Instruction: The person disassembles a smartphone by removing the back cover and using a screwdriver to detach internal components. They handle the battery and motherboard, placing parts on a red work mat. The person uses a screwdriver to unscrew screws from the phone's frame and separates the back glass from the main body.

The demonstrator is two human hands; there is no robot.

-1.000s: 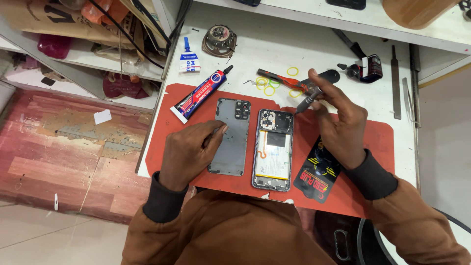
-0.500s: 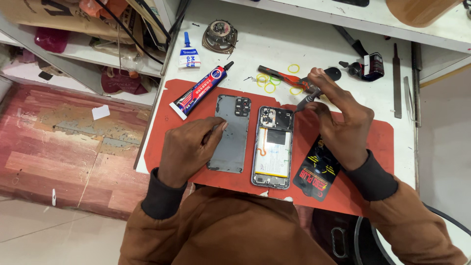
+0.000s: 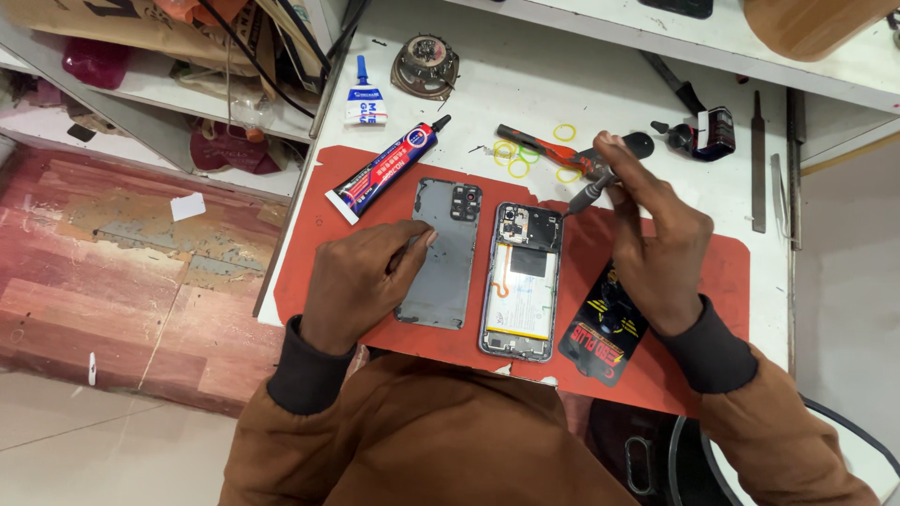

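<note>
Left hand (image 3: 361, 281) flat on the detached grey back cover (image 3: 441, 253), pinning it to the red mat (image 3: 712, 272) near the counter's front edge. Right hand (image 3: 656, 239) gripping a slim screwdriver (image 3: 589, 195), tip at the opened phone (image 3: 520, 281) (upper right corner). Likely risk: a slipped tip gouging the exposed board or battery.

— What do we log for the room?
— We note a white worktable (image 3: 562, 84) across the upper centre, a raised white shelf (image 3: 844, 70) at upper right, and open cluttered shelving (image 3: 141, 103) at upper left.
— And the floor?
— We list worn reddish boards (image 3: 141, 281) at left and pale tiles (image 3: 94, 450) at lower left, evenly lit.
</note>
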